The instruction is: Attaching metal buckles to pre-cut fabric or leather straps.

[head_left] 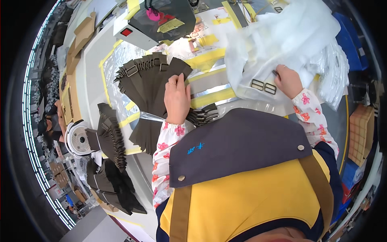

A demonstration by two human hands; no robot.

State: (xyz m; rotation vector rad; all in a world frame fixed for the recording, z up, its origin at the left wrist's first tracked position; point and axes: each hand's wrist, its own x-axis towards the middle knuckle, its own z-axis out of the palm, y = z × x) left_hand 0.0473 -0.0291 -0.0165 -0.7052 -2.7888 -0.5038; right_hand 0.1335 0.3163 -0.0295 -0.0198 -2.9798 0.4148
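My left hand (177, 99) lies flat, fingers together, on a fanned stack of dark brown straps (151, 86) fitted with metal buckles. My right hand (288, 80) pinches a small dark metal piece at the edge of a clear plastic bag (282, 40). Two rectangular metal buckles (263, 86) lie side by side just left of that hand on the plastic. A bundle of dark metal pieces (203, 115) sits near my left wrist.
More piles of brown straps (111, 137) lie to the left beside a small white fan (78, 139). A grey machine with a red switch (155, 24) stands at the back. Yellow tape strips (209, 99) mark the table. Another person (50, 121) is at far left.
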